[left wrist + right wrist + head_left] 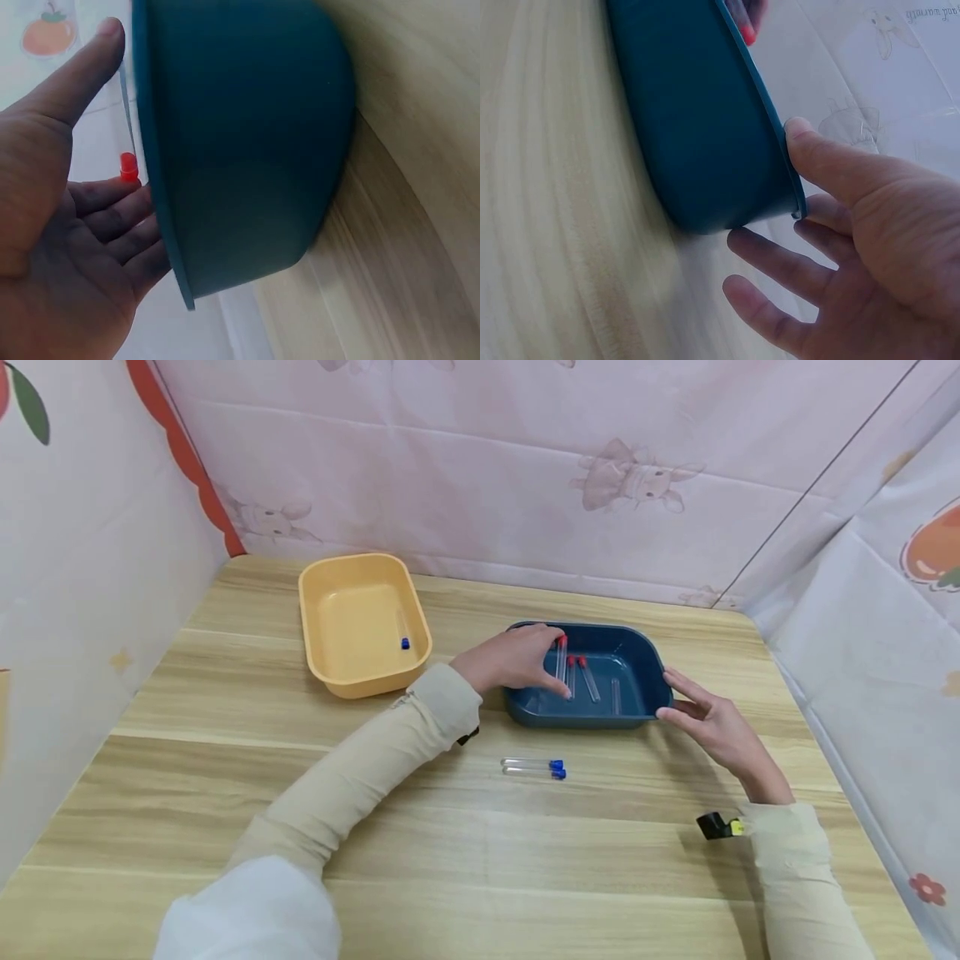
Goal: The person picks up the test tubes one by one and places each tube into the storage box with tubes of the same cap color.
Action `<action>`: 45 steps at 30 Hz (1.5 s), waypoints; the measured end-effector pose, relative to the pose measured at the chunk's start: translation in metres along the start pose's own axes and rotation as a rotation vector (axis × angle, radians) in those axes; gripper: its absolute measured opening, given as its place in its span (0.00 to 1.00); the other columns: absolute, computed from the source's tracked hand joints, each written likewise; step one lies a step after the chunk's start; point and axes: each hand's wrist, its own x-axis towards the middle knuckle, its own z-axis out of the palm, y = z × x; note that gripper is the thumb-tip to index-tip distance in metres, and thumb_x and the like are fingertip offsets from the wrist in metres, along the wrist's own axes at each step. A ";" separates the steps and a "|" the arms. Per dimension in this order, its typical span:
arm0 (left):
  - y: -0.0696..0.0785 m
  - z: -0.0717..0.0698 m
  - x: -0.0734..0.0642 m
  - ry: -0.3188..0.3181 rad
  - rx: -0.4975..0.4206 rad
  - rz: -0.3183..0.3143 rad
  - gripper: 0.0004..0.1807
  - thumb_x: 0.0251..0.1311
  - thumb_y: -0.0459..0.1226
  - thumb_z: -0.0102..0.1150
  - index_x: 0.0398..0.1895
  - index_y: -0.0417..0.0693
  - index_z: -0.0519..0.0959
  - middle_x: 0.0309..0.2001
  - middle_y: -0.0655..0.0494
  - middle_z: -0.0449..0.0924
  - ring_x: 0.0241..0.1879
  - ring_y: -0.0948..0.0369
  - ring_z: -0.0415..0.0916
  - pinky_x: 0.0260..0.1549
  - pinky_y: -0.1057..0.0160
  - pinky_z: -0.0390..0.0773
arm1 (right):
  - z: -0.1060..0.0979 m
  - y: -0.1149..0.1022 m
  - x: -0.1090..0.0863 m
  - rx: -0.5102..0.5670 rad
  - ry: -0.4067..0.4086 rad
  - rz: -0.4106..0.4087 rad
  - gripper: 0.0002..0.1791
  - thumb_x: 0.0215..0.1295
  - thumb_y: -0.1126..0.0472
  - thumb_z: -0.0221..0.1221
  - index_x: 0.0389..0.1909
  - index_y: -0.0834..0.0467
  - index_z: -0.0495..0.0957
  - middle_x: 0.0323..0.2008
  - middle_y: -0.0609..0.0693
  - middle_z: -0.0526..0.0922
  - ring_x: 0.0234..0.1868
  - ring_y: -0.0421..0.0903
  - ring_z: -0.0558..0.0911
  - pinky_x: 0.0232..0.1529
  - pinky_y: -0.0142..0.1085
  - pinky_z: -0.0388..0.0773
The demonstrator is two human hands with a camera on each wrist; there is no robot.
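Note:
My left hand [517, 658] is over the left side of a dark blue plastic bin [652, 672], holding a clear test tube with a red cap [562, 642] between thumb and fingers. In the left wrist view the red cap [129, 166] lies against the fingers, and the thumb is at the tube's other end. Inside the bin are two more red-capped test tubes [589, 681] and a clear tube [617, 697] whose cap does not show. At the bin's right end my right hand [716, 731] grips the rim, thumb on the edge and fingers around the corner [802, 210].
Two blue-capped test tubes [531, 767] lie side by side on the wooden table [480, 877] in front of the bin. A yellow bin [366, 683] stands at the back left with one blue-capped tube [404, 642] in it. Printed cloth walls [480, 485] enclose the table.

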 end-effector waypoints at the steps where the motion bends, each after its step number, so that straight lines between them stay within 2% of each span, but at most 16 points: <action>1: 0.000 0.001 0.001 -0.005 0.016 -0.003 0.56 0.38 0.71 0.58 0.69 0.50 0.58 0.66 0.54 0.60 0.63 0.60 0.58 0.61 0.60 0.61 | 0.000 0.000 0.000 -0.001 -0.002 0.000 0.35 0.63 0.51 0.59 0.70 0.49 0.58 0.70 0.45 0.56 0.58 0.53 0.72 0.44 0.20 0.71; 5: 0.002 0.005 0.005 -0.009 0.048 -0.018 0.54 0.38 0.71 0.58 0.67 0.50 0.60 0.64 0.55 0.63 0.60 0.61 0.61 0.59 0.60 0.64 | 0.000 -0.001 0.000 -0.007 -0.004 0.013 0.36 0.62 0.50 0.59 0.70 0.47 0.58 0.69 0.43 0.56 0.58 0.51 0.72 0.44 0.19 0.71; 9: 0.003 0.008 0.009 0.006 0.069 -0.036 0.52 0.39 0.70 0.59 0.65 0.50 0.62 0.62 0.55 0.65 0.58 0.61 0.64 0.58 0.59 0.65 | 0.001 -0.001 0.000 0.001 -0.008 -0.003 0.36 0.63 0.52 0.59 0.70 0.49 0.57 0.70 0.46 0.55 0.58 0.54 0.72 0.45 0.20 0.71; 17: 0.002 0.015 0.018 -0.032 0.102 -0.058 0.51 0.42 0.67 0.60 0.66 0.48 0.62 0.61 0.54 0.66 0.58 0.59 0.64 0.58 0.57 0.65 | 0.001 0.001 0.001 0.012 0.001 -0.002 0.36 0.62 0.52 0.59 0.70 0.48 0.58 0.70 0.44 0.56 0.58 0.51 0.72 0.45 0.20 0.71; 22: 0.002 0.021 0.025 -0.046 0.124 -0.076 0.50 0.42 0.67 0.60 0.66 0.48 0.63 0.59 0.54 0.68 0.56 0.60 0.65 0.58 0.57 0.65 | 0.001 0.001 0.002 0.054 -0.002 -0.013 0.35 0.62 0.56 0.60 0.69 0.52 0.59 0.70 0.48 0.55 0.58 0.54 0.72 0.45 0.20 0.71; 29: 0.002 0.025 0.031 -0.041 0.162 -0.069 0.48 0.42 0.67 0.61 0.63 0.47 0.66 0.55 0.55 0.71 0.51 0.60 0.67 0.56 0.59 0.67 | 0.000 -0.017 -0.002 0.075 -0.016 -0.009 0.35 0.62 0.57 0.60 0.69 0.58 0.58 0.70 0.53 0.55 0.58 0.58 0.71 0.44 0.20 0.71; 33: 0.002 0.026 0.032 -0.035 0.193 -0.062 0.47 0.42 0.67 0.61 0.60 0.47 0.68 0.52 0.54 0.72 0.47 0.59 0.68 0.54 0.58 0.68 | -0.001 -0.024 -0.004 0.081 -0.022 -0.016 0.35 0.62 0.58 0.60 0.69 0.58 0.58 0.70 0.54 0.55 0.58 0.59 0.71 0.44 0.20 0.71; 39: 0.002 0.029 0.034 -0.049 0.248 -0.069 0.46 0.42 0.69 0.58 0.59 0.48 0.70 0.54 0.54 0.71 0.49 0.57 0.67 0.54 0.57 0.68 | 0.000 -0.010 0.000 0.073 -0.017 -0.005 0.35 0.62 0.57 0.60 0.69 0.57 0.58 0.70 0.52 0.54 0.58 0.57 0.71 0.44 0.20 0.71; 45: 0.002 0.034 0.035 -0.035 0.314 -0.070 0.47 0.41 0.70 0.57 0.59 0.49 0.70 0.55 0.53 0.70 0.50 0.56 0.66 0.55 0.55 0.67 | 0.001 0.002 0.003 0.067 -0.012 -0.002 0.35 0.63 0.57 0.59 0.70 0.54 0.58 0.70 0.49 0.54 0.58 0.56 0.71 0.45 0.20 0.71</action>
